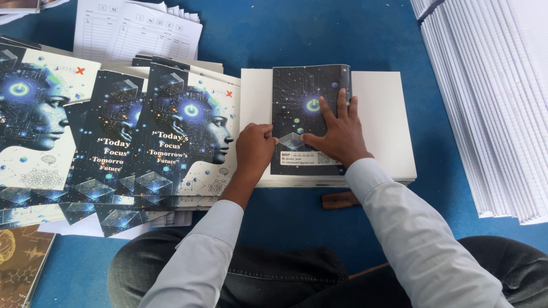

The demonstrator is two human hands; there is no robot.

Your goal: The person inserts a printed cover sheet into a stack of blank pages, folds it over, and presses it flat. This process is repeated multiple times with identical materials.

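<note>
Pressing flat on the dark printed cover sheet (302, 122) was my right hand (338, 134), fingers released and spread across its lower right part, gripping nothing. My left hand (255, 149) sat clenched at the sheet's lower left edge; whether it pinched that edge I could not tell, since the knuckles hid the fingertips. The sheet lay in the middle of the frame, on top of a white stack of paper blocks (388, 122) resting on the blue floor (319, 34).

I judged the step in hand to be squaring and creasing the cover over the block; the next move seemed to call for keeping the edges flush while the fold was pressed down.

At centre left lay a fanned pile of matching covers (171, 137), with ruled index sheets (142, 31) above it at upper left. A tall ream of white sheets (485, 102) ran off the right edge. A small brown object (339, 200) below the stack was too unclear to name.
</note>
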